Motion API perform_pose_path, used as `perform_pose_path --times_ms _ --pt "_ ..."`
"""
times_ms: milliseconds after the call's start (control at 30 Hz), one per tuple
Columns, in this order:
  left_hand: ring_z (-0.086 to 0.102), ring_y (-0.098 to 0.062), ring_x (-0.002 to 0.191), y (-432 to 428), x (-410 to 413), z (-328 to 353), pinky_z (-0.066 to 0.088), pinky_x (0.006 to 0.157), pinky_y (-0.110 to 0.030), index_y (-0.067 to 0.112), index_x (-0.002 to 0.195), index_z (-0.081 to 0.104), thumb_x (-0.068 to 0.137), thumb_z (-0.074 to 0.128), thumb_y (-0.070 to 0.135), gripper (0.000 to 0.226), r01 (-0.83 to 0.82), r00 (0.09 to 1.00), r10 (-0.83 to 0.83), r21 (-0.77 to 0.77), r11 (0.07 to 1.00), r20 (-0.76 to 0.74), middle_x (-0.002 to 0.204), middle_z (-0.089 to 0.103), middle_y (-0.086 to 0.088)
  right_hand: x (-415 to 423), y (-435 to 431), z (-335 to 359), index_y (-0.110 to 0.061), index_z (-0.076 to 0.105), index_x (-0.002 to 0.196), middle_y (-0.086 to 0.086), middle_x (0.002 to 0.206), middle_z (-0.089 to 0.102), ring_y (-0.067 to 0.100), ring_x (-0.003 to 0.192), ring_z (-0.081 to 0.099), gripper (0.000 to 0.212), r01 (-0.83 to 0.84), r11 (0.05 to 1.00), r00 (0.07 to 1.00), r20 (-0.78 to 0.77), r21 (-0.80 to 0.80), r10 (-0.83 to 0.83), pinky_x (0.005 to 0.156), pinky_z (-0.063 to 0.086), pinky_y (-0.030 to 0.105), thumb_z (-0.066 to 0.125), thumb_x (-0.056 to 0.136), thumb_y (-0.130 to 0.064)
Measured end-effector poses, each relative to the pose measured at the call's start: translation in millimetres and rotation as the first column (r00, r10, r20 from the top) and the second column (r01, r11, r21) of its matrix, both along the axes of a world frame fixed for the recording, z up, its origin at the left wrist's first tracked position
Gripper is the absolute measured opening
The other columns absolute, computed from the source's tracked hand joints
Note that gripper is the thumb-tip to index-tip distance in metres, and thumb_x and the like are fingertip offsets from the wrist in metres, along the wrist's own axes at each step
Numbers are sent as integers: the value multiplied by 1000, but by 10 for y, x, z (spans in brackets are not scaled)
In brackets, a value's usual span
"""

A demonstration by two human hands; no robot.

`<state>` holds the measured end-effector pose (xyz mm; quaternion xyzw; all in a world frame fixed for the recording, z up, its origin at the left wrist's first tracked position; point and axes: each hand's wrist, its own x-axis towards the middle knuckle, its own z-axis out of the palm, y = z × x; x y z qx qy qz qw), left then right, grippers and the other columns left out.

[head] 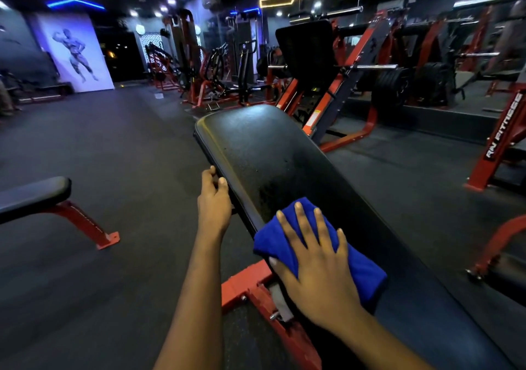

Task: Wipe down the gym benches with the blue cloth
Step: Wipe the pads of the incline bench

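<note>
A long black padded gym bench [273, 147] on a red frame runs from the lower right up to the centre. A folded blue cloth [361, 267] lies on its left side near the middle. My right hand [316, 256] lies flat on the cloth with fingers straight and spread, pressing it onto the pad. My left hand [214, 199] holds the bench's left edge, its fingers curled over the rim of the pad.
Another black bench [34, 196] with a red leg stands at the left. Red machines and a leg press [327, 65] with weight plates crowd the back and right. A red frame post [501, 139] stands at the right. Dark rubber floor [113, 147] spreads out to the left.
</note>
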<state>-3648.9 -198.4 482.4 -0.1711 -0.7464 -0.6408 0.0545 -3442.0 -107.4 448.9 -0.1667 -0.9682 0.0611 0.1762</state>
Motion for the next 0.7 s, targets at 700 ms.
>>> perform_pose_path --times_ms 700 --pt "61 -33 99 158 210 104 48 79 -38 21 130 47 106 28 36 35 -137 990 139 116 984 -10 103 62 -9 -150 184 100 -52 -23 146 -21 156 -32 9 145 -29 69 -44 999 998 -53 -28 43 121 -5 50 3 86 -72"
